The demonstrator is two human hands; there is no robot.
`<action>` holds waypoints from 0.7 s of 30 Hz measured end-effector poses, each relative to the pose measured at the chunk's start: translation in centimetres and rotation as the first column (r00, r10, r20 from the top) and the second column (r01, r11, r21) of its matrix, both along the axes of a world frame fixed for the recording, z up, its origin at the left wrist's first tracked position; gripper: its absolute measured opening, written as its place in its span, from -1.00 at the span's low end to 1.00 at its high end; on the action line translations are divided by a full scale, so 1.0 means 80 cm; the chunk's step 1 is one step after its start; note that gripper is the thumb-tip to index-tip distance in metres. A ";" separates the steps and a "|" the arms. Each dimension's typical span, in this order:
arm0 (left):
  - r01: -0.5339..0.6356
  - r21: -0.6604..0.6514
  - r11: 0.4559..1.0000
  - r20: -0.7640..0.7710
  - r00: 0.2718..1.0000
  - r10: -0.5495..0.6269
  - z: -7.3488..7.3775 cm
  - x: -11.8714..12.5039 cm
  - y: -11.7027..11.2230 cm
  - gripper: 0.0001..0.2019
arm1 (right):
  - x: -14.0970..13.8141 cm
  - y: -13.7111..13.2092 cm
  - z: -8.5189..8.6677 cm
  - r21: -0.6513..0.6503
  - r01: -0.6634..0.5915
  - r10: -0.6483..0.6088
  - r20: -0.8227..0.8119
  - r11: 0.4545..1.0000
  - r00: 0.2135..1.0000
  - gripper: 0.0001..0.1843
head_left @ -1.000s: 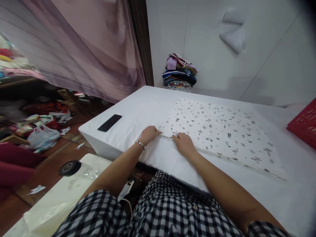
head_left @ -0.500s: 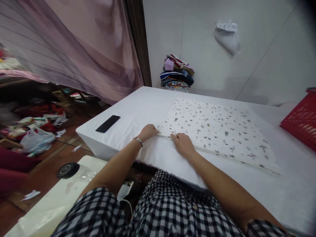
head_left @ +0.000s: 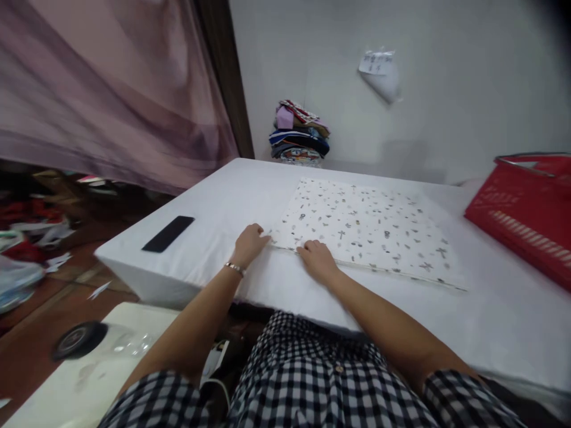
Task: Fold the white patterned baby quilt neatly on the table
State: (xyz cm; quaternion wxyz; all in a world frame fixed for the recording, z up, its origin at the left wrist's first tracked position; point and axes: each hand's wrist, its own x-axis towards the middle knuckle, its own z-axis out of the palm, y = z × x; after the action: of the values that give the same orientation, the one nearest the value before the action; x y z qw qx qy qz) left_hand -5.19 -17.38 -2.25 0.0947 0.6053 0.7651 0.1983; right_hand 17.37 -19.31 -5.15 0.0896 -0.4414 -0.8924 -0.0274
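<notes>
A flat sheet of white fabric [head_left: 370, 229] printed with small dark figures lies on the white-covered table, its near edge running slantwise before me. My left hand [head_left: 250, 242], with a bracelet at the wrist, is at the near left corner of the fabric. Its fingers are curled, with the thumb against the corner. Along the same edge, a short way to the right, my right hand [head_left: 317, 260] has its fingers bent and closed on the fabric edge. The fingertips of both hands are partly hidden.
A black phone-like slab [head_left: 168, 233] lies left on the table [head_left: 223, 196]. A red plastic basket [head_left: 526, 208] stands at the right, and folded cloths [head_left: 300, 134] are stacked by the wall. Below left is a cream surface [head_left: 134, 318] with a black round object [head_left: 80, 340].
The view has swung to the right, so more of the red basket shows. My left thumb and fingertips look slightly more apart. Both hands stay at the fabric's near edge.
</notes>
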 end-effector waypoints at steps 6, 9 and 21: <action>0.502 0.233 0.833 -0.236 0.860 -0.452 -0.017 0.048 0.003 -0.63 | -0.004 0.007 0.000 -0.009 0.002 -0.003 -0.056 1.000 0.998 -0.70; 0.525 0.106 0.844 -0.334 0.818 -0.468 -0.034 0.053 0.012 -0.56 | 0.008 0.011 0.001 -0.014 -0.051 0.050 -0.088 0.999 0.995 -0.70; 0.532 0.012 0.847 -0.510 0.732 -0.452 -0.044 0.047 0.022 -0.47 | 0.322 -0.074 0.002 -0.016 0.353 -0.353 0.016 0.936 0.936 -0.54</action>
State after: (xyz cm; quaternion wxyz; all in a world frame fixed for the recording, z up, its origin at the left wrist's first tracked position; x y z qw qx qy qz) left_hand -1.46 -15.59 -5.75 -0.1001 0.8217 0.5572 0.0660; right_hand 43.14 -25.23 -4.98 0.0733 -0.5948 -0.7996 -0.0378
